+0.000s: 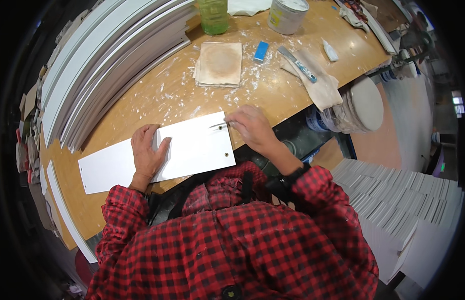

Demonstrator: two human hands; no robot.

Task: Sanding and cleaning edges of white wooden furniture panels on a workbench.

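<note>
A long white board [192, 145] lies flat along the near edge of the wooden table, with small dark-centred holes near its right end. My left hand [149, 152] rests on top of the board left of its middle, fingers spread. At the board's upper right corner, my right hand [250, 127] is closed around a thin pointed metal tool [217, 125]. The tool's tip reaches over the white surface beside one of the holes. My fingers hide the rest of it, so its exact kind does not show.
Stacked white boards [112, 65] fill the table's left side. Further back are a folded cloth [220, 64], a blue block [261, 51], a putty knife [298, 65] on a rag, a small white bottle [330, 51], a green jug [213, 17] and a white tub [287, 16].
</note>
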